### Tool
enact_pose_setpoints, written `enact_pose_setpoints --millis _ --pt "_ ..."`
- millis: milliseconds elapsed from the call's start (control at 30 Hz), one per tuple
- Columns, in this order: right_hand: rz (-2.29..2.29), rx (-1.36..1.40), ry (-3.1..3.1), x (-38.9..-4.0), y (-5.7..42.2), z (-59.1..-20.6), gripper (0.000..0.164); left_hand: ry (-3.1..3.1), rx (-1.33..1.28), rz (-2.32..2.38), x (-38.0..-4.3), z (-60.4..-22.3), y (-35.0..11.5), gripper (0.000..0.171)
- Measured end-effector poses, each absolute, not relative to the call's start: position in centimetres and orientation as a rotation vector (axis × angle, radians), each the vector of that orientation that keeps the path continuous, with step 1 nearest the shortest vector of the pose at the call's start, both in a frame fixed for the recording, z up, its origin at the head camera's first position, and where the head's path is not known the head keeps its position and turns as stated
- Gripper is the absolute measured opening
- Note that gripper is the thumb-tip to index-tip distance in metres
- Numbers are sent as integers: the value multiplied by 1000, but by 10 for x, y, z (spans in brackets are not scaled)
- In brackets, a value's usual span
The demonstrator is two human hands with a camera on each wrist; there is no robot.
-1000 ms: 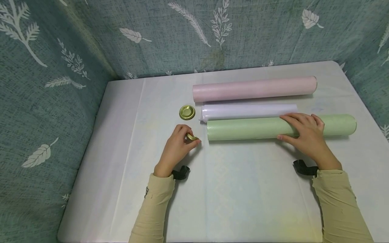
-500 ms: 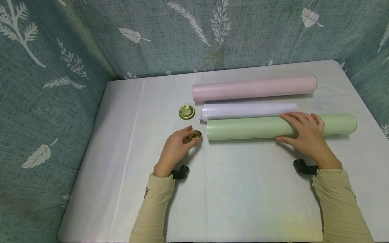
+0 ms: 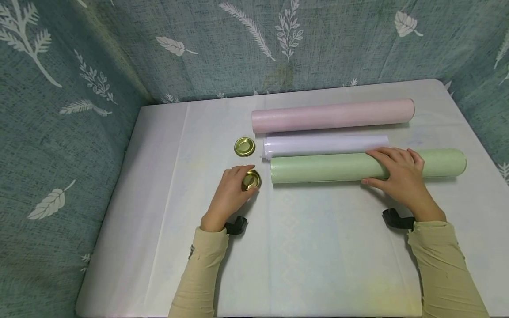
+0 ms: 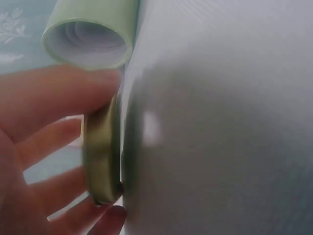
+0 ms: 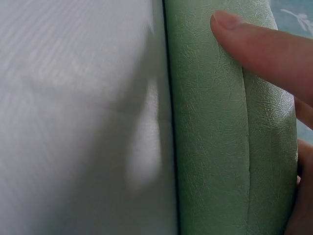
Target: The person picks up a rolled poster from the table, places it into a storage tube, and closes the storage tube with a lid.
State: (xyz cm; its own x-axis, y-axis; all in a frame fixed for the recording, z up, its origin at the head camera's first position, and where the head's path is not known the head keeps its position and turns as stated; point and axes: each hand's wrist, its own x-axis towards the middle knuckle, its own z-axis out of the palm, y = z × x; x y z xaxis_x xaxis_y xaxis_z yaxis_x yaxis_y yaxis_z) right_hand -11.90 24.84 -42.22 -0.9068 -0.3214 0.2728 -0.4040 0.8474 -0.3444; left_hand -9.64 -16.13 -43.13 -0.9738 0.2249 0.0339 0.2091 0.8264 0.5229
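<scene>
My left hand (image 3: 226, 194) holds a gold jar lid (image 3: 251, 180) by its rim between thumb and fingers, hollow side up. In the left wrist view the lid (image 4: 101, 152) lies nearly level, very close to the table surface; whether it touches I cannot tell. The open end of a light green roll (image 3: 318, 170) is just right of it, showing pale layers inside. My right hand (image 3: 403, 176) grips that roll toward its right part, thumb on the near side and fingers over the top. In the right wrist view the thumb presses the textured green surface (image 5: 210, 122).
Another gold lid (image 3: 244, 146) lies on the white table (image 3: 199, 132), farther back than the held one. Behind the green roll lie a shorter pale lilac roll (image 3: 326, 145) and a pink roll (image 3: 334, 117). Leaf-patterned curtains (image 3: 218, 53) border the back and left.
In my left hand the gold lid has turned from steeply tilted to nearly flat, its hollow side now facing up. The right hand and the rolls have stayed in place.
</scene>
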Motion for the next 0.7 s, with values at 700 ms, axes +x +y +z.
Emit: enact_pose_setpoints --millis 700 --pt "695 587 -2738 -118 249 -424 74 2311 219 1697 -94 -415 -137 60"
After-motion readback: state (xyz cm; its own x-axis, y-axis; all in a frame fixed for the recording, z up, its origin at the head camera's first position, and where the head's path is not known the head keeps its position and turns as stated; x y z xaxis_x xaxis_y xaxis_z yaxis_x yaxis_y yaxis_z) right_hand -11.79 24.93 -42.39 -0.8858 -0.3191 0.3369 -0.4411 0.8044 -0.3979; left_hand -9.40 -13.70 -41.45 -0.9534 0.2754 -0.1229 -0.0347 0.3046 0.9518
